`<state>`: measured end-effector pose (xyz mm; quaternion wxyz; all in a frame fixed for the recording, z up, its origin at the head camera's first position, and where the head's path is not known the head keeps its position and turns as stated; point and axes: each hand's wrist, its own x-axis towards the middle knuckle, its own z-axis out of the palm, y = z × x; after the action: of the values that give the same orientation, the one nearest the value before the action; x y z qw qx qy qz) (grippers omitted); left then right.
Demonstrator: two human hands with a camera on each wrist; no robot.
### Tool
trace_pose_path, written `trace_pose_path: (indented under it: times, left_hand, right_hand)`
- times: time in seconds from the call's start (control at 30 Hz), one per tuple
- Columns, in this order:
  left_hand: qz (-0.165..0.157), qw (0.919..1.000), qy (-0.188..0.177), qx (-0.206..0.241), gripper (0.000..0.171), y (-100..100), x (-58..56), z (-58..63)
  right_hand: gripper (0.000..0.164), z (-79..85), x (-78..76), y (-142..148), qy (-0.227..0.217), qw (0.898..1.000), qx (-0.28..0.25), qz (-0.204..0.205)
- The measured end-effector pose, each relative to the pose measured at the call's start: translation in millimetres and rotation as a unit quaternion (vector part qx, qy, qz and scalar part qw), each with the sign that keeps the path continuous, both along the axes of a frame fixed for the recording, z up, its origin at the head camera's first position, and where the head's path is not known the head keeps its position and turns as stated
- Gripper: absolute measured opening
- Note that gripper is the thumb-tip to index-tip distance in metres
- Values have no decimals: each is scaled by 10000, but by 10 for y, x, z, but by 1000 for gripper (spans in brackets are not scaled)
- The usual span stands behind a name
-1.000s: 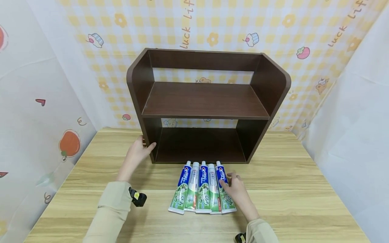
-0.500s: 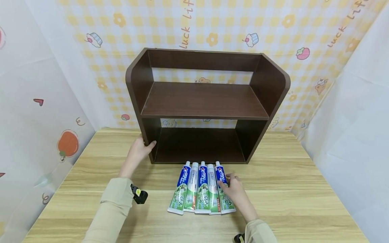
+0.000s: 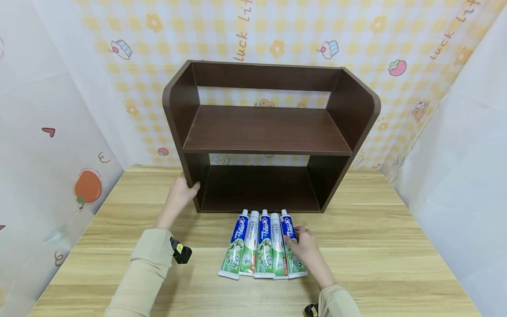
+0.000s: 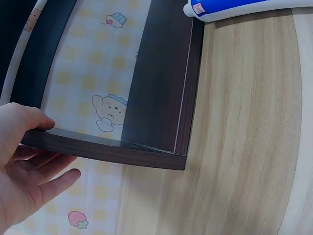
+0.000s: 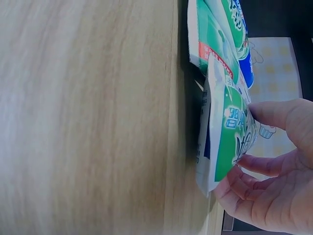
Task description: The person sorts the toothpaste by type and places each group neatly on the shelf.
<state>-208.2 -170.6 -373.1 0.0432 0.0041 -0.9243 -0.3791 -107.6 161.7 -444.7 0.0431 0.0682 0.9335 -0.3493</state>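
Observation:
A dark brown two-tier shelf (image 3: 266,130) stands upright at the back of the table. At its lower left my left hand (image 3: 178,196) grips the side panel; the left wrist view has the thumb on the inner face of that panel (image 4: 112,152) and the fingers on the outer side. Blue, white and green toothpaste tubes (image 3: 264,253) lie side by side in front of the shelf, caps toward it. My right hand (image 3: 311,253) holds the rightmost toothpaste tube (image 3: 296,264), thumb on top and fingers along its right edge. Some right fingertips are hidden behind the tube (image 5: 234,134).
Both shelf tiers face me with bare boards. The light wooden table (image 3: 388,246) extends left, right and in front of the tubes. Behind the shelf hangs a yellow checked backdrop (image 3: 273,26), and white sheets (image 3: 455,145) border the sides.
The camera view has shifted very slightly. Both hands keep their places, the left on the shelf and the right on the rightmost toothpaste tube.

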Motion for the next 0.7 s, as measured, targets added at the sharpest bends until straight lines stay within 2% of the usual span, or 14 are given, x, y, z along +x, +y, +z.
trace_pose_path:
  times: [0.37,0.53,0.7]
  left_hand:
    - [-285,9991,229,234,37,-30,4,-34]
    - [-317,9982,386,335,35,-35,10,-61]
    - [-217,9973,585,392,32,-51,11,-110]
  right_hand:
    - [53,20,-20,-17,-213,9997,94,-1]
    - [54,14,-27,-15,-298,9994,184,40]
    - [54,15,-31,-9,-419,9990,160,39]
